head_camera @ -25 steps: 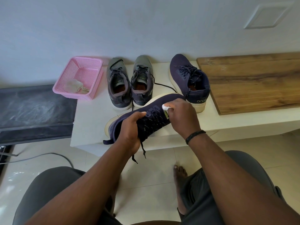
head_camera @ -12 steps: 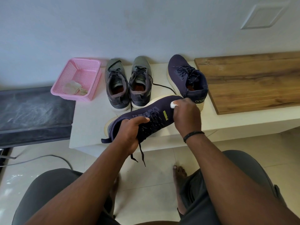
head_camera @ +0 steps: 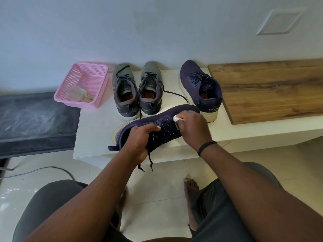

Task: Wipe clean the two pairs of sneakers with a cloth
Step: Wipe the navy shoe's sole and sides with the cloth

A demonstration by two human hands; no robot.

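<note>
Basket point(head_camera: 90, 74) left of sneakers point(head_camera: 138, 91) on bench point(head_camera: 97, 130).

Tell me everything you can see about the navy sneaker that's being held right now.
The held navy sneaker has a dark blue knit-looking upper, a cream sole, speckled dark laces whose ends dangle below it, and a heel pull tab. It is tipped onto its side above the front of the white bench, heel to the left, toe toward its mate. The left hand grips it around the collar, while the right hand presses a small white cloth against the upper near the laces.

The standing navy sneaker point(head_camera: 201, 88) reads "one8" on its heel.
</note>
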